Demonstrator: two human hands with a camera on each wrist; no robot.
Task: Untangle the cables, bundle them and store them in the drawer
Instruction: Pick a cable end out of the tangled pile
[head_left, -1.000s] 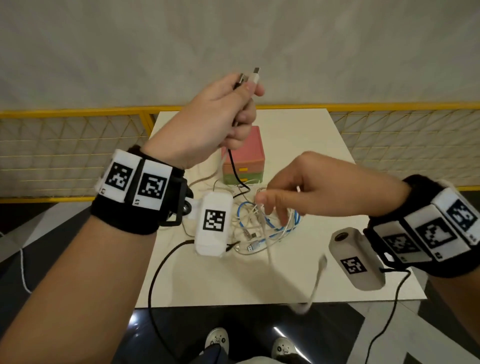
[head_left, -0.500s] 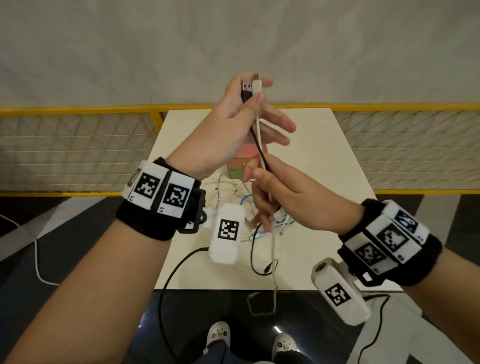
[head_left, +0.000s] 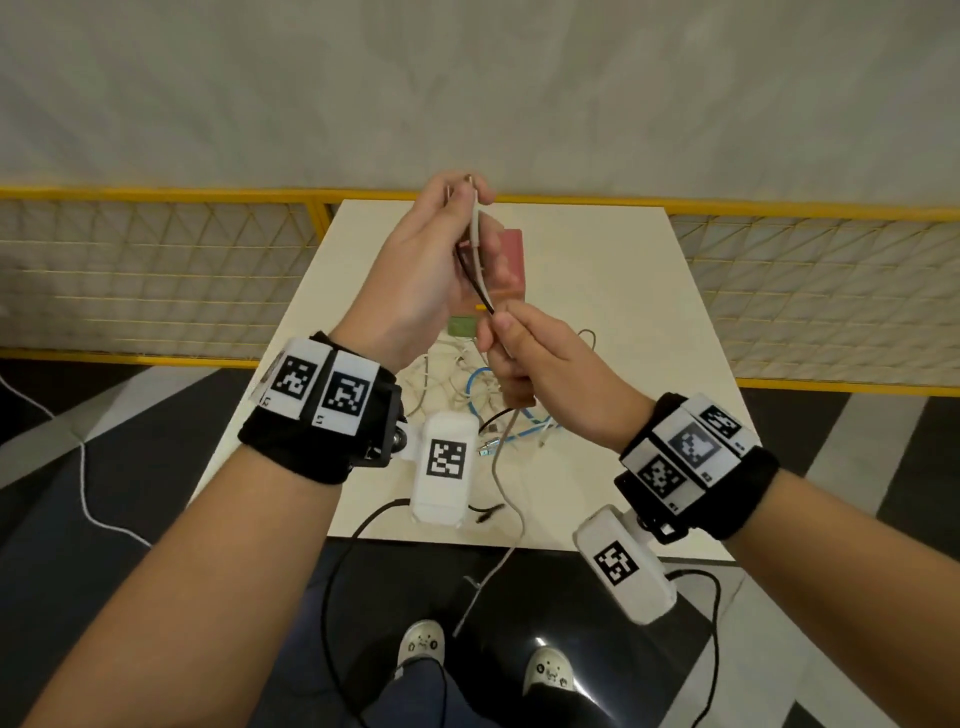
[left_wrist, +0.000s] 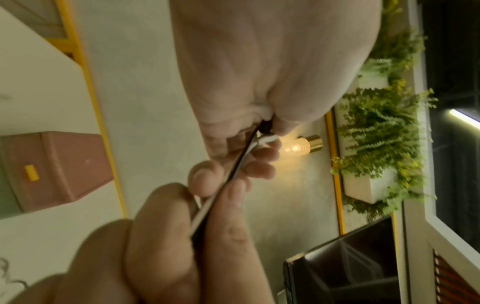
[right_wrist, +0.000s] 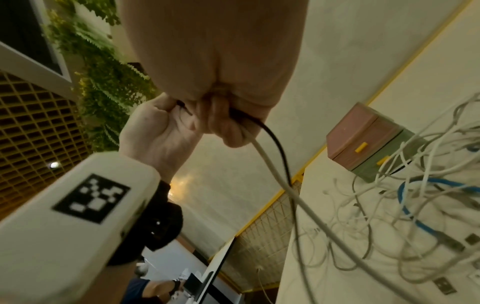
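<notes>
A: Quick tally. We've got 2 hands (head_left: 421, 270) (head_left: 540, 364) up, 2 cables pinched betw. them: 1 white cable (head_left: 475, 234), 1 black cable (head_left: 470, 275).

B: Agreed. On the table (head_left: 613, 291) we count 1 blue cable (head_left: 475, 376); the white ones in the pile (head_left: 447, 374) are too tangled to count.

A: Drawer unit (right_wrist: 363, 131)?

B: 1 box, 2 drawers, 2 yellow handles (right_wrist: 361, 147) (right_wrist: 383, 160). Plus 2 shoes (head_left: 424, 640) (head_left: 549, 671) below.

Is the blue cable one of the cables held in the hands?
No, the blue cable lies in the tangle on the white table; the hands hold black and white ones.
</notes>
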